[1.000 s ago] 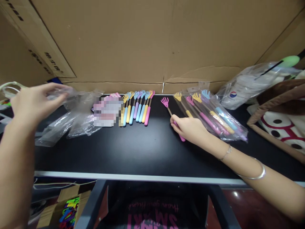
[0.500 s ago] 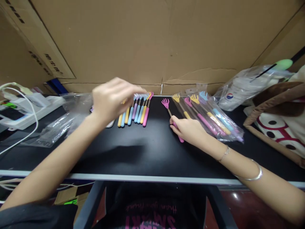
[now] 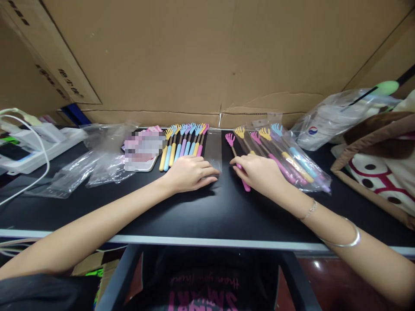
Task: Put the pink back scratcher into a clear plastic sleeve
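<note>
The left hand [image 3: 189,173] presses flat on an empty clear plastic sleeve [image 3: 214,151] on the black bench [image 3: 194,211]; the right hand [image 3: 259,172] grips a loose pink hand-shaped back scratcher [image 3: 234,149] just right of that sleeve. Judged by layout, a bagged batch of scratchers [image 3: 288,157] lies further right, while a row of unbagged pastel scratchers [image 3: 183,144] remains left of the sleeve.

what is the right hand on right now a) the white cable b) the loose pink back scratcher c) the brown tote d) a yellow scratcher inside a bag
b: the right hand closes on the handle of the loose pink back scratcher, which lies on the black table just left of the bagged scratchers, while the left hand presses on a clear sleeve.
</note>
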A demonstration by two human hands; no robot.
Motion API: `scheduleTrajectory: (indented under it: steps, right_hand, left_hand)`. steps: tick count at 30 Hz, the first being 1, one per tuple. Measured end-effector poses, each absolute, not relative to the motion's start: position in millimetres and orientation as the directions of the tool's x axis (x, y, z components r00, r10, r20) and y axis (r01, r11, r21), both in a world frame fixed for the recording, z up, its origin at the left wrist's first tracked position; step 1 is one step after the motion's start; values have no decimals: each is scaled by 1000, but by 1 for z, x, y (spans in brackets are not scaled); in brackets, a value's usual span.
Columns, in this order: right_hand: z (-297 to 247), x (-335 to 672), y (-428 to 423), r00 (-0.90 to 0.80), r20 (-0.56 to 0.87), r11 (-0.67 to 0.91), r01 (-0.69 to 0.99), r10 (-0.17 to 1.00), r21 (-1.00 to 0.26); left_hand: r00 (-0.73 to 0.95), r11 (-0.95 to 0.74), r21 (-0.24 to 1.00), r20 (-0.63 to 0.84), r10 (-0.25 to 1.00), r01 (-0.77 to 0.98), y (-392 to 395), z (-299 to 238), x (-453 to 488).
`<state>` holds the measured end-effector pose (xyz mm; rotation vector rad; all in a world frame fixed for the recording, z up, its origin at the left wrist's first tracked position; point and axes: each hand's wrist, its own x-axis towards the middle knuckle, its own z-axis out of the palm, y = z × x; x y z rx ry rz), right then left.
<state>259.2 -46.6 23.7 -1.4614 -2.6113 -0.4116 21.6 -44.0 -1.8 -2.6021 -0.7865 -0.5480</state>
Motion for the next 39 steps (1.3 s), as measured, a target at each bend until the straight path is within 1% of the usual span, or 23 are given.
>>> scheduleTrajectory:
  steps: [2,4,7,9,11,15,19,21,25,28,30,34,39]
  right_hand:
    - [23,258,-48,-587,332,569,806,738,160]
    - [22,256,-49,-638,383,637,756,668,149]
    - [21,251,-54,-701,383,719,684,602,122]
    - [19,248,-56,-723,367,751,654,585,91]
    - [16,245,-57,-721,369,761,647,587,53]
    - [10,244,-55,-673,390,741,671,629,-37]
    - [8,244,-53,-645,392,717,695,656,-56]
    - [8,245,-54,-624,381,694,717,682,-66]
    - [8,245,-55,-557,371,639,756,743,-143]
    - [9,246,-54,-540,406,645,742,738,-185]
    - [10,246,-54,-556,425,668,724,714,-175]
    - [12,248,-54,-596,434,696,711,675,-105]
    - [13,247,-56,-624,459,730,678,633,-85]
  left_hand:
    - [754,-773,-192,450,479,605,-45,-3,22]
    - [742,-768,-161,438,507,620,-45,-3,23]
    - [727,-763,-127,434,532,634,-47,-3,24]
    - [716,-756,-115,437,544,645,-48,-3,25]
    - [709,-749,-112,437,553,653,-49,-2,26]
    - [714,-753,-97,416,564,651,-52,0,27]
    - [684,-742,-25,409,604,670,-53,-1,26]
    - [670,-734,-9,417,614,679,-54,-2,25]
    - [659,-720,-28,429,618,693,-54,-3,24]
    - [664,-720,-51,435,608,692,-54,-2,25]
    - [676,-731,-68,446,586,679,-55,-2,26]
    - [688,-753,-95,491,534,652,-56,-3,28]
    - [665,-733,-105,522,534,672,-55,-5,28]
